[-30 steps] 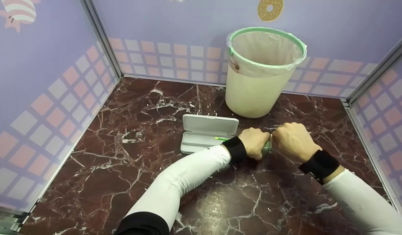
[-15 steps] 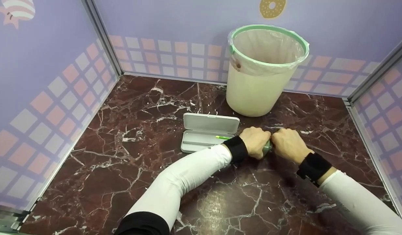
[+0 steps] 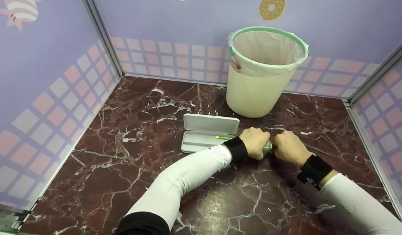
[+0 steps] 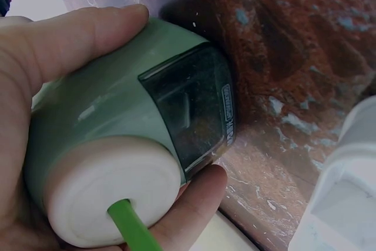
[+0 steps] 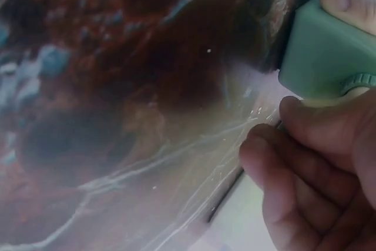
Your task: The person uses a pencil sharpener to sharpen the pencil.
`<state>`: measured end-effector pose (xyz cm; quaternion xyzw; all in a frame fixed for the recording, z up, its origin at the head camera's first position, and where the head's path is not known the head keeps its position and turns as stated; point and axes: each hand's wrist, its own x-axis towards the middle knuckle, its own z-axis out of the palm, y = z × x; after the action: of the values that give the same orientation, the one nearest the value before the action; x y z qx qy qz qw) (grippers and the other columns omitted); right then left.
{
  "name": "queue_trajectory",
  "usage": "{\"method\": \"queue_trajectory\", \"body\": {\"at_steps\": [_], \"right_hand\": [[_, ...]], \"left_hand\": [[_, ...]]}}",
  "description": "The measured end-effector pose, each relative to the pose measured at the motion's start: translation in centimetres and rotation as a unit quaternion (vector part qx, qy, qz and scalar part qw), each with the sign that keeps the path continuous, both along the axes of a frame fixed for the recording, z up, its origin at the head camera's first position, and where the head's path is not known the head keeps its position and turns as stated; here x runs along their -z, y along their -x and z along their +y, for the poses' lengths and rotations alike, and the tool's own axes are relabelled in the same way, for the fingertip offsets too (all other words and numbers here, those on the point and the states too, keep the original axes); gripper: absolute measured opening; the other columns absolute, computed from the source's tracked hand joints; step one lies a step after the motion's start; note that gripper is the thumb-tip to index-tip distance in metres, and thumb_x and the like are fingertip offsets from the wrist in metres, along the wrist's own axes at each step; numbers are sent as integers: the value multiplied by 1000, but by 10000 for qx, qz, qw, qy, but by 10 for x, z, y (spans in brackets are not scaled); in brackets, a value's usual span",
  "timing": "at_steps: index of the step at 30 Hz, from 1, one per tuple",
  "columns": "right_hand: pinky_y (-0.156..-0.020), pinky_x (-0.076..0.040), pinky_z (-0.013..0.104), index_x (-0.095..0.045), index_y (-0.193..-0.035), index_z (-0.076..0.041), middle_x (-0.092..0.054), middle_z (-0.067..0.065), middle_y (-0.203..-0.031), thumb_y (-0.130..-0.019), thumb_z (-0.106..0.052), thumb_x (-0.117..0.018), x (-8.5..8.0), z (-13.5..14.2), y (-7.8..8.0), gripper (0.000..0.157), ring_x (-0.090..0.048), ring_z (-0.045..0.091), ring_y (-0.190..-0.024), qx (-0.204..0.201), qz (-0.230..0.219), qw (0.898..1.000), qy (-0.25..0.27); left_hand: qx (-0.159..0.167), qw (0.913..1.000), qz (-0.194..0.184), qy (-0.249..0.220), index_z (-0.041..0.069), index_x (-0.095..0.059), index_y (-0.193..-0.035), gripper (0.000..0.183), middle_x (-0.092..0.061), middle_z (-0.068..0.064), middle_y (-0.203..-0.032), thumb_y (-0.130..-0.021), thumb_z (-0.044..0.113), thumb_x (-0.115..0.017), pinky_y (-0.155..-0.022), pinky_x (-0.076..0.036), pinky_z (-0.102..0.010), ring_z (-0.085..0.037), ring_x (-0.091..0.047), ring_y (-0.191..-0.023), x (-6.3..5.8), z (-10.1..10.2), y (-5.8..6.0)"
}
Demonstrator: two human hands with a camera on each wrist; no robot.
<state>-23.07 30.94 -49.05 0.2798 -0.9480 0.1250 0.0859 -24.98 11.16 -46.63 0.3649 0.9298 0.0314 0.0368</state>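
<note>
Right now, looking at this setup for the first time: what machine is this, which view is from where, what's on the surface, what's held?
No machine: these are a person's two bare hands. The head view comes from a camera worn on the head, looking forward and down; the other two come from cameras on each wrist.

On the marbled surface stand an open pale case and, behind it, a lined bin.

The left hand grips what looks like a green sharpener, with a green stick, probably a pencil, in its round pale face. The right hand is at its other end, fingers curled; whether it grips anything is hidden.
</note>
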Motion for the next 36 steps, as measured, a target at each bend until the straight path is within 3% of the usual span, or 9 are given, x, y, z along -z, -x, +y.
{"method": "queue_trajectory", "body": {"at_steps": [5, 12, 22, 36], "right_hand": [[-46, -32, 33, -45, -53, -23, -36, -14, -58, -67, 7, -70, 2, 1, -3, 41, -35, 10, -52, -7, -144, 9998, 142], [-47, -33, 32, -47, -53, -23, -36, -15, -58, -70, 8, -70, 2, 3, -9, 42, -35, 10, -53, -107, -226, 9997, 47], [-49, -41, 31, -51, -56, -20, -41, -13, -58, -70, 6, -85, 5, 4, -14, 46, -37, 5, -54, -946, 235, 9951, 173], [-51, -38, 29, -50, -59, -24, -36, -18, -61, -69, -1, -85, -5, 1, -30, 43, -34, 3, -56, -1008, 101, 9948, -119]], "left_hand": [[-47, 10000, 40, -7, 20, -69, -113, 41, -79, 0, -105, -80, 32, -89, -79, -67, -42, -25, -77, -93, 0, 1, 0], [-84, 10000, 43, 3, 21, -70, -112, 40, -79, 0, -104, -79, 32, -89, -79, -67, -42, -25, -77, -93, 0, 3, -3], [-225, 9997, -23, 0, 22, -71, -110, 41, -79, 0, -106, -76, 31, -91, -81, -68, -43, -26, -79, -98, -1, 5, -1], [-230, 9996, -77, -123, 20, -72, -109, 40, -81, -1, -105, -75, 29, -92, -80, -68, -44, -28, -80, -96, -2, 2, -2]]}}
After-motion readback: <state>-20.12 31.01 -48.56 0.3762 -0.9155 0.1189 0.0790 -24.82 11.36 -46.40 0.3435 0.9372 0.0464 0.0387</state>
